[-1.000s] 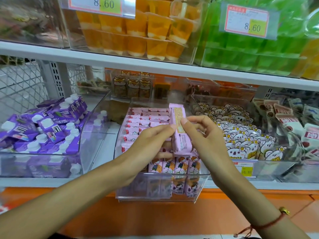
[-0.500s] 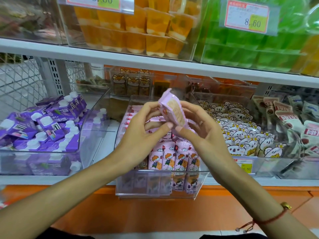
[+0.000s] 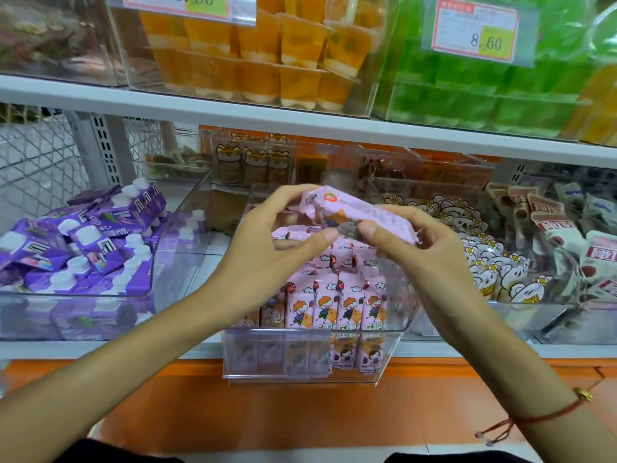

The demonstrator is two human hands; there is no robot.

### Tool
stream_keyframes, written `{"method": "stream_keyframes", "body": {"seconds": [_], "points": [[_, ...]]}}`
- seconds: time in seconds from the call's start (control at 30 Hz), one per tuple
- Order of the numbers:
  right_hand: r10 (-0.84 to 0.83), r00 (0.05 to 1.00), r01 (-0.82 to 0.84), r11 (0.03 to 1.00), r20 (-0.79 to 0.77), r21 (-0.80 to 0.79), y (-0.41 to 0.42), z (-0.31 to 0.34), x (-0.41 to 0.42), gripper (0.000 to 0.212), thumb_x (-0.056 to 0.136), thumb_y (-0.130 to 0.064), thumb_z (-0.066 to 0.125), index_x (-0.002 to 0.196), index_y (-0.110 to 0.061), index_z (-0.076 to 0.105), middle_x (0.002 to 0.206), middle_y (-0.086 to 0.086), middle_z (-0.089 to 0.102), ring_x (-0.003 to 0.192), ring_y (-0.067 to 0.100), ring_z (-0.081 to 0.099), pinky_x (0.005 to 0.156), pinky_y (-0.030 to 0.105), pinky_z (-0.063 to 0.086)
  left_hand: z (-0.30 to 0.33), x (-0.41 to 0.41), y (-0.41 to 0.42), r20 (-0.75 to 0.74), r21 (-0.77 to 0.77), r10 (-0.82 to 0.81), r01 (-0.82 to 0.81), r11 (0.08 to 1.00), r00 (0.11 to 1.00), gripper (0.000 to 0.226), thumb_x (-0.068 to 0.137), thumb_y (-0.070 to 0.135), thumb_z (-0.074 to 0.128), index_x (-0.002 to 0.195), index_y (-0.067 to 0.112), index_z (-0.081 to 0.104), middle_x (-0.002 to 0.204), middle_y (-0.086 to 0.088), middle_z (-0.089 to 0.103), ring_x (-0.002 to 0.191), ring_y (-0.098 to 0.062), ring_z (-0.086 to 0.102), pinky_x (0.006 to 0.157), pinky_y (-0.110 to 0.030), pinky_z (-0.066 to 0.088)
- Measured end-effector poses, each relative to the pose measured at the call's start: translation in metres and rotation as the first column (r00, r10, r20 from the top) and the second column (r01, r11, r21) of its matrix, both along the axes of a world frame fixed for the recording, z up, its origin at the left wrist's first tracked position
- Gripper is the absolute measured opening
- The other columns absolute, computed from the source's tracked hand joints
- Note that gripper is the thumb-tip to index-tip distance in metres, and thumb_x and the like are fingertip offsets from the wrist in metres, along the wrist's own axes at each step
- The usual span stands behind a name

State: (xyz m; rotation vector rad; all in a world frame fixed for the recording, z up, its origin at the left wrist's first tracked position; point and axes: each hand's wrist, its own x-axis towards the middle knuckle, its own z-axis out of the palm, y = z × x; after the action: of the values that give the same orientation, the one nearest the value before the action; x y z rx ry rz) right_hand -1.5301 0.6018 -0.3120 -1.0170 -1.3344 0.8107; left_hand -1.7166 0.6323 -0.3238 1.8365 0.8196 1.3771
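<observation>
You have the pink packet in both hands, lifted above the back of the clear bin and not touching the stock below. Your left hand pinches its left end between thumb and curled fingers. Your right hand holds the other end, thumb on the near side and fingers wrapped behind. The step looks like turning the packet to match the standing row of pink packets before slotting it in.

To do it well, finish the turn in the air, above the row, so a swinging corner doesn't tip the front packets. Hold by the ends without squeezing the soft middle. Bring the cartoon face towards you, as the row shows it, then lower the packet straight into a gap. I can't make out a free slot behind your hands, so check before you drop it. Keep your elbows clear of the purple cartons on your left and the white cartoon packets on your right.

Half a second ago the packet stood tilted on end with its pale back label facing you. A second ago it was upright and lower, just over the stock. Now it lies almost level, printed face up, and your hands have spread to its two ends.
</observation>
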Motion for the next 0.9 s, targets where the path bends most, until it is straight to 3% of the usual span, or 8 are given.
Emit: {"method": "stream_keyframes", "body": {"seconds": [0.1,0.2,0.33,0.43,0.53,0.63,0.83,0.9], "points": [[-0.008,0.999,0.008,1.0,-0.031,-0.005,0.001,-0.001,0.004,0.04,0.061,-0.028,0.078,0.099,-0.014,0.071,0.09,-0.006,0.074,0.082,0.003,0.068,0.067,0.01,0.05,0.0,0.0,0.002,0.025,-0.034,0.003,-0.002,0.999,1.0,0.035,0.075,0.039,0.068,0.108,0.033,0.059,0.112,0.013,0.066,0.109,-0.001,0.06,0.078,-0.013,0.051],[-0.066,0.997,0.066,0.998,-0.043,0.005,0.002,-0.005,0.005,0.043,0.063,-0.03,0.079,0.103,-0.018,0.068,0.093,-0.004,0.071,0.082,0.001,0.066,0.068,0.01,0.049,0.005,0.003,0.007,0.107,-0.095,-0.07,0.081,0.992,0.992,0.035,0.073,0.037,0.068,0.104,0.025,0.058,0.109,0.01,0.069,0.106,-0.004,0.064,0.089,-0.02,0.052],[-0.258,0.961,0.252,0.965,0.095,0.077,0.01,-0.013,0.017,0.041,0.082,-0.015,0.072,0.117,-0.019,0.053,0.1,-0.004,0.061,0.086,0.005,0.058,0.069,0.011,0.048,0.008,0.012,0.027,0.195,-0.183,0.112,-0.076,0.98,0.974,0.027,0.08,0.031,0.07,0.1,0.022,0.055,0.108,0.003,0.068,0.097,-0.009,0.068,0.087,-0.027,0.056],[-0.305,0.906,0.303,0.952,0.293,0.052,0.016,-0.022,0.025,0.036,0.089,-0.014,0.063,0.12,-0.021,0.046,0.101,-0.007,0.055,0.084,0.003,0.053,0.065,0.009,0.045,0.008,0.029,0.049,0.113,-0.2,0.257,-0.231,0.952,0.96,0.028,0.086,0.024,0.069,0.106,0.019,0.05,0.114,-0.001,0.063,0.1,-0.014,0.063,0.085,-0.025,0.052],[-0.274,0.865,0.301,0.954,0.419,0.002,0.022,-0.031,0.029,0.026,0.094,-0.017,0.055,0.12,-0.016,0.051,0.098,-0.006,0.056,0.08,0.006,0.052,0.068,0.02,0.042,0.009,0.047,0.071,-0.014,-0.177,0.333,-0.33,0.927,0.943,0.036,0.086,0.024,0.07,0.113,0.013,0.05,0.107,0.001,0.059,0.086,-0.01,0.057,0.065,-0.017,0.043],[-0.244,0.822,0.277,0.961,0.514,0.013,0.022,-0.035,0.029,0.022,0.098,-0.022,0.049,0.117,-0.019,0.057,0.099,-0.01,0.06,0.082,0.008,0.056,0.067,0.02,0.042,0.001,0.059,0.085,-0.171,-0.115,0.355,-0.377,0.919,0.919,0.035,0.086,0.023,0.07,0.111,0.009,0.051,0.099,0.001,0.055,0.088,-0.016,0.053,0.071,-0.026,0.042],[-0.176,0.818,0.217,0.976,0.547,-0.009,0.019,-0.036,0.038,0.025,0.096,-0.025,0.049,0.119,-0.028,0.057,0.096,-0.016,0.062,0.07,0.002,0.056,0.06,0.02,0.043,-0.002,0.044,0.09,-0.374,0.081,0.276,-0.266,0.961,0.885,0.03,0.082,0.024,0.073,0.099,0.02,0.049,0.092,0.01,0.055,0.084,-0.007,0.053,0.061,-0.007,0.041],[-0.157,0.827,0.201,0.979,0.54,-0.022,0.019,-0.036,0.039,0.027,0.095,-0.026,0.05,0.121,-0.027,0.057,0.093,-0.015,0.062,0.067,0.002,0.056,0.061,0.021,0.045,-0.001,0.038,0.09,-0.476,0.115,0.199,-0.164,0.98,0.856,0.028,0.081,0.023,0.074,0.097,0.019,0.051,0.095,0.009,0.06,0.088,-0.008,0.056,0.068,-0.01,0.045]]}}
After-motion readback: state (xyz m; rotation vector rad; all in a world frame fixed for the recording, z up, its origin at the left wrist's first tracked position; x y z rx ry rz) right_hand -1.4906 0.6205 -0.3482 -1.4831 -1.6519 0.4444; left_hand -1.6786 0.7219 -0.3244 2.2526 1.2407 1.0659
